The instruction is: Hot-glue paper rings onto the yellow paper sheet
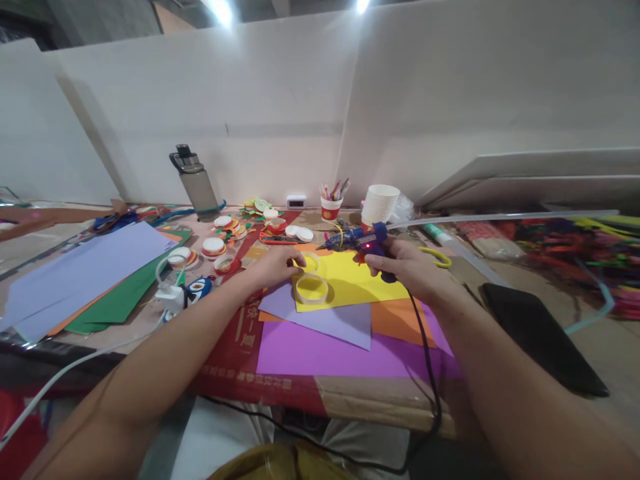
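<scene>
Mid-frame, right hand (pixel 395 265) wrapped round blue plastic pistol-shaped glue gun (pixel 357 239), nozzle pointing left, presumably keeping hot tip off yellow paper sheet (pixel 360 283); left hand (pixel 277 267) has fingers curled at pale upper ring (pixel 319 264), perhaps steadying it, though pinch or touch, cannot tell; pale round lower ring (pixel 313 302) lies just below, on the sheet

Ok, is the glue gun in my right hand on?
The glue gun looks powered on: a small red light glows on its side.

glue gun (pixel 367 239): blue | top sheet (pixel 360 283): yellow | bottle (pixel 197 187): grey, black lid
</scene>
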`<state>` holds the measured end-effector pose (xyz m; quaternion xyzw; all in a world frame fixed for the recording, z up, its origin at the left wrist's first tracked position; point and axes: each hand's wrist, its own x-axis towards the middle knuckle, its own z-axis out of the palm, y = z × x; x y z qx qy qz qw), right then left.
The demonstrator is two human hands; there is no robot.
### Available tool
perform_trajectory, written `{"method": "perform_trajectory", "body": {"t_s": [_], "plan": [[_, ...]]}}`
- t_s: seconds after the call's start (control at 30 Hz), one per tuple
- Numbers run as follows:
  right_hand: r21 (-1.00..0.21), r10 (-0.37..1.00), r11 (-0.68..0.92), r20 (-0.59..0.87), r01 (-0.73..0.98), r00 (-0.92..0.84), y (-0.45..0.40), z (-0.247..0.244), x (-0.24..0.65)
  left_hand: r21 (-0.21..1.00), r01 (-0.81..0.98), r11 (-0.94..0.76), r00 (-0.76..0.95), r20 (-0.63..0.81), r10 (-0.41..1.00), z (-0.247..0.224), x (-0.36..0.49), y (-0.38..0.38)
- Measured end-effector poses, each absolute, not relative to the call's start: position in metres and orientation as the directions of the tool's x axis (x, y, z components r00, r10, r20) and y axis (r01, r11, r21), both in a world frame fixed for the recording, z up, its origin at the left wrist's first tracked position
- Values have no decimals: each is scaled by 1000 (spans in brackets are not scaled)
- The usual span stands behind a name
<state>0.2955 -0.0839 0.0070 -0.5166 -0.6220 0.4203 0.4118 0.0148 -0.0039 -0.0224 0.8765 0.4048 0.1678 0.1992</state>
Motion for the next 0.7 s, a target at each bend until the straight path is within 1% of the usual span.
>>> {"method": "perform_trajectory", "body": {"t_s": [0.1,0.13,0.17,0.3,0.33,0.5,0.7], "plan": [[-950,989,118,85,289,-124,-84,6,296,494,626,-604,568,242,787,-24,10,-2],[-950,989,119,87,290,-121,-83,5,296,490,624,-608,565,255,785,-23,9,-2],[-949,989,118,87,291,-117,-83,4,296,488,627,-607,575,235,783,-22,8,-1],[-948,993,102,77,302,-94,-80,0,297,483,659,-577,647,27,762,-17,7,-3],[-947,993,98,75,305,-86,-80,0,296,487,663,-569,648,8,762,-17,8,-4],[-948,996,85,71,306,-58,-78,-4,294,523,653,-548,610,66,790,-24,8,-1],[-946,996,82,66,315,-61,-78,-8,293,512,628,-586,630,109,769,-37,7,5]]}}
